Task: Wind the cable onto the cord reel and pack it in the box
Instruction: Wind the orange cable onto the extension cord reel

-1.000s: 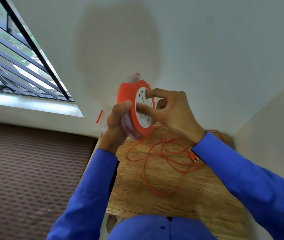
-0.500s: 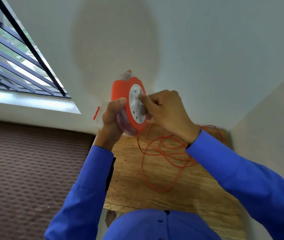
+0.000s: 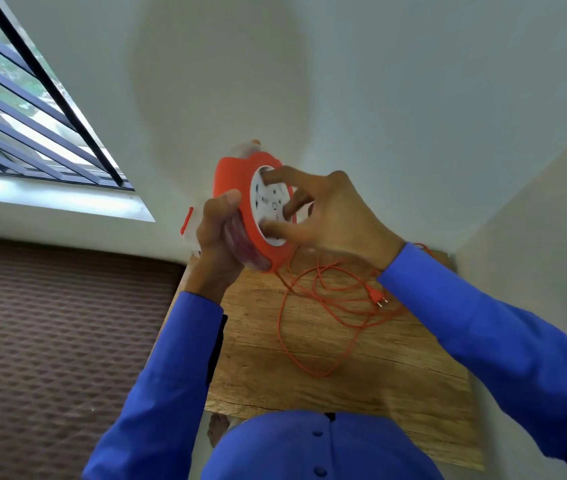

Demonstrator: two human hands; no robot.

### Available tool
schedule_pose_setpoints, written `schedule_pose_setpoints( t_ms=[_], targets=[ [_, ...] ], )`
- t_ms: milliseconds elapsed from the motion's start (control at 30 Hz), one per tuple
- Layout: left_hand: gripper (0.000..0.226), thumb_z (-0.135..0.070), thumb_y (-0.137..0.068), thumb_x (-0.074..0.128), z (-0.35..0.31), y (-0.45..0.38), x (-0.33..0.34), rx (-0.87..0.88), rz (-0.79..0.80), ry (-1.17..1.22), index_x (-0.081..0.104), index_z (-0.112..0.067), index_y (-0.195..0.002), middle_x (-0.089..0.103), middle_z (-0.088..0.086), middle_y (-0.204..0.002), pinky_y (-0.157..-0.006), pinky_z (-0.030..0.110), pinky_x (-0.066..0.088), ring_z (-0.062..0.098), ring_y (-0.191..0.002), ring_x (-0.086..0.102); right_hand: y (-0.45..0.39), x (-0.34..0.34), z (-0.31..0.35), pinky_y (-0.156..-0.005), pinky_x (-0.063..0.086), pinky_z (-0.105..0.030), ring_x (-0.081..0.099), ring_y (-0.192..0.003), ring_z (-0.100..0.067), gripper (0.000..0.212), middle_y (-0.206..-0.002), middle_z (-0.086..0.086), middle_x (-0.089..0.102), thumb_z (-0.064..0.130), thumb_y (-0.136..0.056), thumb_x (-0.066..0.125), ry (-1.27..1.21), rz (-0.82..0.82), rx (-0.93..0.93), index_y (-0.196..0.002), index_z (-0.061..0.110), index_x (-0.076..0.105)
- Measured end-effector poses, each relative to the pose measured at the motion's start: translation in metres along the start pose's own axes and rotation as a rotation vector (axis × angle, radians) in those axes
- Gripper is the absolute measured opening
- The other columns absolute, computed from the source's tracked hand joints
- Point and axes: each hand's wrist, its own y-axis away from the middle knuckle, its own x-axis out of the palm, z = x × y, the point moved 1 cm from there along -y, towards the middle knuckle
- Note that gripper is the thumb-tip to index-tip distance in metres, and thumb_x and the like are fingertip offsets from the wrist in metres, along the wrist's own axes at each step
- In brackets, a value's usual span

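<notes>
An orange cord reel [image 3: 235,188] with a white socket face [image 3: 270,206] is held up above the far end of a wooden table [image 3: 361,393]. My left hand [image 3: 216,237] grips the reel's rim and side from the left. My right hand [image 3: 327,216] has its thumb and fingertips spread on the white face. The thin orange cable [image 3: 296,348] hangs from the reel's bottom and lies in loose loops on the table. Its orange plug [image 3: 376,297] rests on the wood near my right wrist. A translucent box with a red clip [image 3: 187,223] is partly hidden behind my left hand.
The table stands in a corner with a white wall [image 3: 413,98] behind and a wall [image 3: 534,237] to the right. A barred window [image 3: 15,109] and its sill are on the left, above a brown patterned surface [image 3: 50,341].
My right hand's fingers have shifted around the white face, from a pinch to a spread grip. The loose cable loops have shifted and the plug has come back into view by my right wrist.
</notes>
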Motion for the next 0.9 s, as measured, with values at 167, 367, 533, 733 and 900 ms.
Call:
schedule_pose_setpoints(
  t_ms=[167, 367, 533, 733, 900],
  targets=[
    [0.065, -0.073, -0.067, 0.090, 0.004, -0.001, 0.003, 0.016, -0.057, -0.046, 0.084, -0.038, -0.121, 0.079, 0.001, -0.107, -0.088, 0.042, 0.060, 0.025, -0.100, 0.074, -0.009, 0.003, 0.002, -0.048, 0.054, -0.032, 0.070, -0.049, -0.007, 0.041, -0.057, 0.010, 0.072, 0.061, -0.094, 0.072, -0.144, -0.107, 0.197, -0.096, 0.023, 0.087],
    [0.109, -0.053, -0.075, 0.079, 0.012, -0.006, -0.010, -0.006, -0.075, -0.308, 0.040, 0.024, -0.142, 0.061, 0.035, -0.094, -0.071, 0.056, 0.055, 0.050, -0.078, 0.064, -0.019, 0.007, -0.006, -0.059, 0.057, -0.028, 0.067, -0.045, -0.019, 0.069, -0.057, -0.010, 0.074, 0.055, -0.104, 0.051, -0.291, 0.076, 0.550, -0.064, 0.007, 0.079],
    [0.077, -0.069, -0.075, 0.085, 0.007, -0.006, -0.002, 0.007, -0.008, -0.171, 0.078, -0.006, -0.118, 0.075, 0.019, -0.092, -0.075, 0.045, 0.061, 0.040, -0.083, 0.073, -0.013, 0.014, -0.006, -0.066, 0.062, -0.039, 0.068, -0.051, -0.019, 0.055, -0.060, -0.002, 0.074, 0.043, -0.110, 0.050, 0.062, -0.073, 0.250, -0.076, 0.011, 0.079],
    [0.061, -0.068, -0.075, 0.084, -0.001, -0.001, -0.007, 0.062, -0.119, 0.036, 0.083, -0.028, -0.120, 0.074, 0.004, -0.111, -0.091, 0.045, 0.053, 0.029, -0.103, 0.069, 0.009, 0.011, -0.006, -0.062, 0.060, -0.036, 0.073, -0.077, -0.019, 0.052, -0.143, 0.002, 0.057, 0.037, -0.106, 0.057, 0.283, 0.049, -0.227, -0.157, 0.035, 0.048],
    [0.068, -0.065, -0.075, 0.084, 0.001, -0.001, -0.009, -0.014, -0.048, 0.095, 0.079, -0.024, -0.129, 0.073, 0.006, -0.119, -0.091, 0.044, 0.059, 0.028, -0.111, 0.071, 0.005, 0.003, -0.012, -0.054, 0.057, -0.035, 0.066, -0.068, -0.023, 0.056, -0.153, -0.010, 0.053, 0.038, -0.107, 0.049, 0.550, 0.160, -0.376, -0.162, 0.036, 0.042]
  ],
)
